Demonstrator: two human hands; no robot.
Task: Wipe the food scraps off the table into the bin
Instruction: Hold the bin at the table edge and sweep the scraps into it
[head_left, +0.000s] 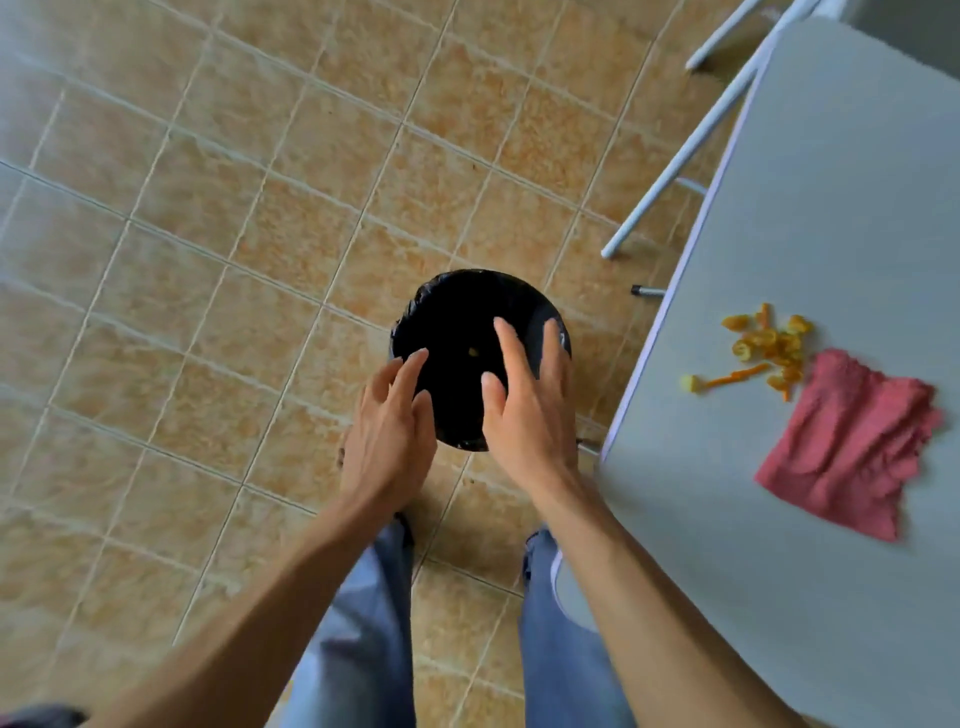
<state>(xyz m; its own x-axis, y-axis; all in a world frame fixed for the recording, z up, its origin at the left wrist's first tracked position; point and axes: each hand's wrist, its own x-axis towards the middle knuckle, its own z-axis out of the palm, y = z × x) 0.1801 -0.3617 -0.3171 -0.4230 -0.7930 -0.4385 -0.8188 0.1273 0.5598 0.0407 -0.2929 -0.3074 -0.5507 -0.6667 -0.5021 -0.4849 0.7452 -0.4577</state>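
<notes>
Scraps of orange peel lie in a loose heap near the table edge, touching the red cloth beside them. The black-lined bin stands on the floor just off that edge. Left hand and right hand hover above it, both spread and empty. If the bin sits short of the edge, swept peel will likely drop onto the tiles

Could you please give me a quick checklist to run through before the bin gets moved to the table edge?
1. Both hands free: left hand and right hand open and empty, ok.
2. Bin lined and open: ok.
3. Bin under the table edge: not ok, it stands apart on the floor.
4. Food scraps heaped near the edge: ok.
5. Cloth within reach beside the scraps: ok.
6. Firm grip on the bin: cannot tell.
</notes>
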